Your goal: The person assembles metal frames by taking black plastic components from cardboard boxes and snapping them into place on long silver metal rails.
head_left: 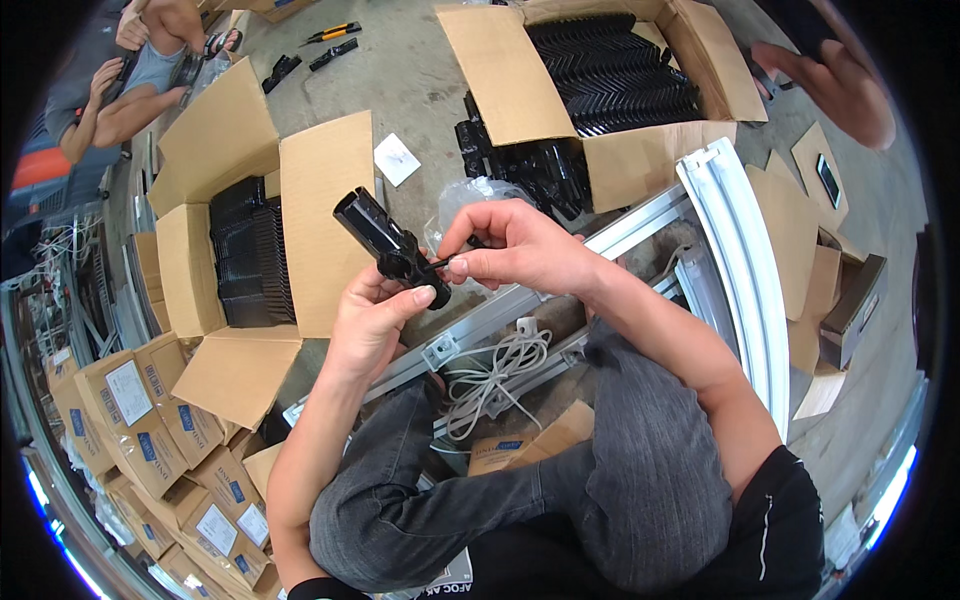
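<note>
My left hand (pixel 372 325) is closed around the lower end of a glossy black tubular fitting (pixel 376 228), which has a hollow upper end and a round joint partway down. The fitting tilts up to the left, above my lap. From the right, my right hand (pixel 525 245) pinches a thin black pin-like piece (pixel 438 264) between thumb and forefinger, its tip against the fitting's joint. Whether the piece is a screw or a plain pin, I cannot tell. The other right fingers are curled, and something small and dark shows near them.
Open cartons of stacked black parts stand at left (pixel 330 220) and far right (pixel 510 80). White metal rails (pixel 745 270) and a coiled grey cable (pixel 505 370) lie by my legs. Closed boxes (pixel 130 400) pile up at left. Other people sit or reach in at both far corners.
</note>
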Demonstrator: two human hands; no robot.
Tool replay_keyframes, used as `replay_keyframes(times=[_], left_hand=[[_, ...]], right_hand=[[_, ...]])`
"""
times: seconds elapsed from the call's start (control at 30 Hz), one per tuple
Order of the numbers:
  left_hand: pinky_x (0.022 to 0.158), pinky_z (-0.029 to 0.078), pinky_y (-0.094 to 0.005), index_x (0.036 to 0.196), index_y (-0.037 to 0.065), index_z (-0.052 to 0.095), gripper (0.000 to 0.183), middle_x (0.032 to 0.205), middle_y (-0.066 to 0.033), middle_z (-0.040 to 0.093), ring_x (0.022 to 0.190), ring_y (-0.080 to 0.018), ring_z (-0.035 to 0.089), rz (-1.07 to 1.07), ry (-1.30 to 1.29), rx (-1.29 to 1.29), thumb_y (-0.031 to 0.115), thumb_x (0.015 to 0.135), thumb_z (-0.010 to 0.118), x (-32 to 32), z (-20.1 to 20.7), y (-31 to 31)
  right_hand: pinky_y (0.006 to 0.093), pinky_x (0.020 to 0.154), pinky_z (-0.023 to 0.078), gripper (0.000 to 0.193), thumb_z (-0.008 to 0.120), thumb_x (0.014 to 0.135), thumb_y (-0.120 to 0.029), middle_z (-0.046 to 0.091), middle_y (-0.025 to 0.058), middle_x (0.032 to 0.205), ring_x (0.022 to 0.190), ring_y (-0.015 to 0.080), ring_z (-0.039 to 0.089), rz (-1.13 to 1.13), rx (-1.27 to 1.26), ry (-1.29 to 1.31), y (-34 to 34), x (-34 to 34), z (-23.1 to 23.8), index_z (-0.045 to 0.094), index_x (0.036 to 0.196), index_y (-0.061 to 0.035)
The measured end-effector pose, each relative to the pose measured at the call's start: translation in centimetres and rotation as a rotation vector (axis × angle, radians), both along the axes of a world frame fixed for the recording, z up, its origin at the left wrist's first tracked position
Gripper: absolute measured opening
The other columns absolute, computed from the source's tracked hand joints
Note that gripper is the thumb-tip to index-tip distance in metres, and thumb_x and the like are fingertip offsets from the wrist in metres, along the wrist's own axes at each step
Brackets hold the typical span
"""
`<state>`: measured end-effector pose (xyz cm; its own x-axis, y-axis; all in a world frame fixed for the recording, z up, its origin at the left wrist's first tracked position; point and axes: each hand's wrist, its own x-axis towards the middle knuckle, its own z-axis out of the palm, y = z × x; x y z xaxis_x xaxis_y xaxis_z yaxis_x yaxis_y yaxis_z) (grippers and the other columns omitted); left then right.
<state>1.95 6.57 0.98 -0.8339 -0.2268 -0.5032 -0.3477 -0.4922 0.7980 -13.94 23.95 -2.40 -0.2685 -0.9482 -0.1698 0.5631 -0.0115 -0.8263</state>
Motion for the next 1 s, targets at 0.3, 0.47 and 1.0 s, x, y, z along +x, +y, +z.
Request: replay_keyframes(times=[0.3,0.47,1.0], left_hand=[[0.094,0.052,-0.0294,0.122,0.0,0.064,0.043,0.111,-0.0064,0.071,0.103,-0.014,0.067,-0.073,0.034,-0.177,-0.011,0.082,0.072,0.2,0.4,0.4],[0.094,0.052,-0.0296,0.122,-0.001,0.064,0.043,0.113,-0.006,0.069,0.106,-0.0139,0.065,-0.057,0.057,-0.205,-0.011,0.082,0.072,0.2,0.6,0.6],[0.094,0.053,-0.0295,0.124,-0.004,0.062,0.04,0.11,-0.0065,0.069,0.105,-0.015,0.066,-0.061,0.117,-0.334,-0.009,0.085,0.07,-0.3,0.8,0.8]], right_hand=[[0.0203,0.061,0.043,0.015,0.072,0.09,-0.006,0.065,-0.0015,0.091,0.075,0.0022,0.055,-0.047,-0.019,0.049,-0.5,1.5,0.2,0.063,0.102,-0.0034],[0.0202,0.06,0.042,0.014,0.073,0.089,-0.005,0.065,-0.0014,0.092,0.075,0.0018,0.054,-0.021,0.032,0.002,-0.5,1.5,-0.5,0.063,0.1,-0.0036],[0.0273,0.078,0.052,0.02,0.071,0.091,-0.015,0.068,0.0067,0.1,0.09,0.0102,0.062,-0.193,0.023,0.222,-0.7,3.0,-0.5,0.064,0.102,0.0006]])
